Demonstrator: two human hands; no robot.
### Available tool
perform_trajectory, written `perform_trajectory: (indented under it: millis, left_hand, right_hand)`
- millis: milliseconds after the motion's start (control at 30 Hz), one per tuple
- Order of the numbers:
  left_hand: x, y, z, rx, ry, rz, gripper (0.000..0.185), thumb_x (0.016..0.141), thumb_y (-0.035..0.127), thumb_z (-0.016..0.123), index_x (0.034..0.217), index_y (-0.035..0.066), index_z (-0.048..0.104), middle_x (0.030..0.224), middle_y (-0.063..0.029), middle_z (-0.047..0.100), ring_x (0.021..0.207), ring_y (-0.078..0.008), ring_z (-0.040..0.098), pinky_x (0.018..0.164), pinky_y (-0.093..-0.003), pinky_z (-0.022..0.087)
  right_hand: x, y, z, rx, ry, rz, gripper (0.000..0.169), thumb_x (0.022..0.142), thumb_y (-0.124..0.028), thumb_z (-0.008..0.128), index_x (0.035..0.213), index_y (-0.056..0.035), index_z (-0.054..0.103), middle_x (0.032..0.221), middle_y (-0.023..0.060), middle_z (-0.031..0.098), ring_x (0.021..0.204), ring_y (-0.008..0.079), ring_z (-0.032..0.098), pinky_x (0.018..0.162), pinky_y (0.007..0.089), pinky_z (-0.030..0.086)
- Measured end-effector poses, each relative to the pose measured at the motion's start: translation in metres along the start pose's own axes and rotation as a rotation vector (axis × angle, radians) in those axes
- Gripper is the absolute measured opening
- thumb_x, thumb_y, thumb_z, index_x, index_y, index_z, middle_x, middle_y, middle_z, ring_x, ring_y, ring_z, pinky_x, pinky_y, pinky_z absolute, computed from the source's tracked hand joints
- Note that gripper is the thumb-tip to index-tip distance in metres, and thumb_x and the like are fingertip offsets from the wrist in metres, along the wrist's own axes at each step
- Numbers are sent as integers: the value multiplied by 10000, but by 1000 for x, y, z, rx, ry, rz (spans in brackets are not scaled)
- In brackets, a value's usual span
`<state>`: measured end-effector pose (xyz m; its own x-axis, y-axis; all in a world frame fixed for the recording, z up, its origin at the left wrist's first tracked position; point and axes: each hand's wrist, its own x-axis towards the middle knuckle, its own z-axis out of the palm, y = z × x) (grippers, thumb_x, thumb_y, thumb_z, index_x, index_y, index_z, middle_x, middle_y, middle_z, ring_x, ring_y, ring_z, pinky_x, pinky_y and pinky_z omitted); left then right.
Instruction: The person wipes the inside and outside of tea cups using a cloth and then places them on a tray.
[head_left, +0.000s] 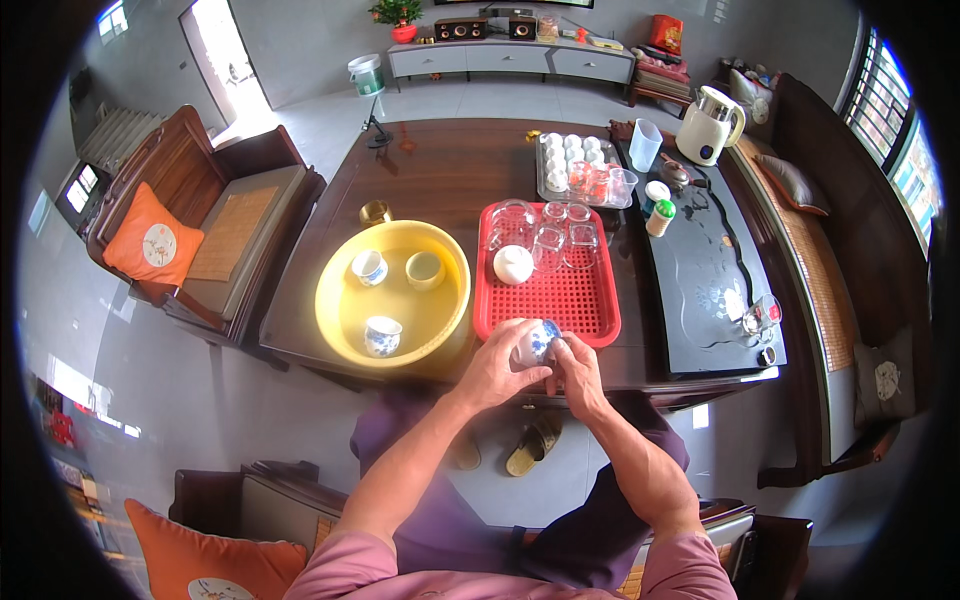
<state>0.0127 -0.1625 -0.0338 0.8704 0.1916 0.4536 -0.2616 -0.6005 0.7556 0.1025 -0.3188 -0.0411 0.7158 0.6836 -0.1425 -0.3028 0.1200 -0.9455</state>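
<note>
Between my two hands is a blue-and-white porcelain cup (537, 342), tilted, over the near edge of a red perforated plastic tray (547, 307). My left hand (499, 367) wraps its left side, while the fingers of my right hand (579, 371) pinch its right side near the blue-patterned end. To the left stands a yellow plastic basin (330, 315) with water in it. Two blue-and-white cups (369, 268) and a plain pale cup (425, 271) are inside. A round white ceramic piece (514, 265) rests in the red tray, nearer than several glass cups (549, 236).
Behind the red tray, a clear tray (544, 161) bears several small white cups. A black tea tray (705, 292) on the right carries a cream electric kettle (705, 131), a plastic jug (645, 144) and a glass (761, 315). A brass-coloured mug (375, 213) stands behind the basin.
</note>
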Motion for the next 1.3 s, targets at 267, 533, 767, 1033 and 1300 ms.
perform_trajectory:
  millis: [267, 533, 767, 1033, 1300]
  left_hand:
    - [-6, -8, 7, -112, 8, -144, 556, 879, 238, 735, 1336, 23, 504, 1254, -194, 561, 1174, -341, 561, 1002, -425, 451]
    - [-6, -3, 7, -91, 66, -218, 439, 877, 169, 668, 1268, 18, 539, 1168, -166, 599, 1060, -309, 613, 922, -398, 495]
    - [-8, -10, 9, -196, 95, -301, 377, 881, 169, 673, 1201, 5, 560, 1031, -121, 649, 932, -201, 641, 840, -343, 527]
    - [-3, -7, 7, -125, 57, -204, 443, 834, 138, 732, 1218, 14, 548, 1123, -145, 609, 1007, -225, 625, 867, -346, 520]
    - [-6, 1, 11, 31, 38, -193, 580, 757, 144, 770, 1266, 31, 516, 1144, -185, 596, 1036, -361, 621, 904, -423, 513]
  right_hand:
    - [-4, 7, -1, 50, -171, -8, 423, 1076, -371, 380, 1173, -5, 570, 930, 88, 630, 594, 181, 622, 563, 289, 523]
    - [-4, 5, 3, -62, -239, 52, 326, 1064, -314, 440, 1222, -42, 525, 926, 68, 628, 643, 174, 649, 598, 280, 520]
    - [-7, 1, 5, -67, -292, 62, 370, 1068, -352, 432, 1253, -41, 509, 943, 75, 630, 674, 188, 669, 607, 282, 526]
    - [-4, 6, 0, 11, -237, 55, 436, 1074, -399, 396, 1205, -13, 553, 947, 86, 641, 676, 199, 672, 603, 293, 548]
    - [-2, 2, -1, -46, -244, 60, 420, 1074, -382, 398, 1188, -8, 554, 903, 91, 639, 661, 193, 664, 594, 286, 554]
